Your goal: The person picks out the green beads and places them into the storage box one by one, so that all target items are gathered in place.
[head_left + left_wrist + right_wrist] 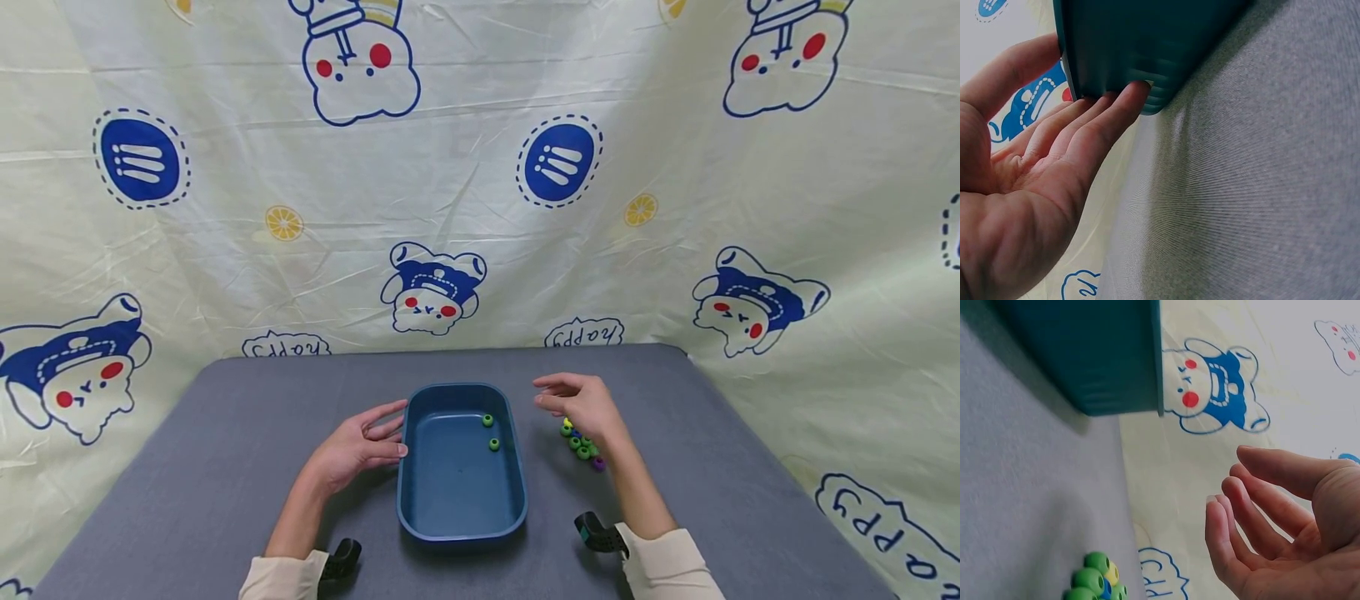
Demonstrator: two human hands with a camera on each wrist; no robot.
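Apparently, the work in hand is shifting beads between a blue tray and a small cluster, and this looks like a pause between two picks. The deep, rounded tray [461, 492] sits upright in the middle of a grey table [195, 467], its long sides running away from the person. Two green beads [494, 445] lie inside, apart from each other, near its right wall. Outside, to the tray's right, the bead cluster [583, 453] rests on the table: mostly green, with some yellow, blue and purple. The left hand [352, 450] is spread, fingers fairly straight, its tips touching the tray's left side as if to steady it, not wrapped around it. The right hand [585, 404] hovers off the table between tray and cluster, partly hiding the cluster from above; its fingers curve loosely, with a clear gap to the thumb, and no bead shows in them. Whether beads are going in or out cannot be told for certain. Taking another from the cluster would call for bringing the right fingertips down and back, then closing thumb and finger on one small bead without scattering its neighbours, while the left hand steadies the tray.
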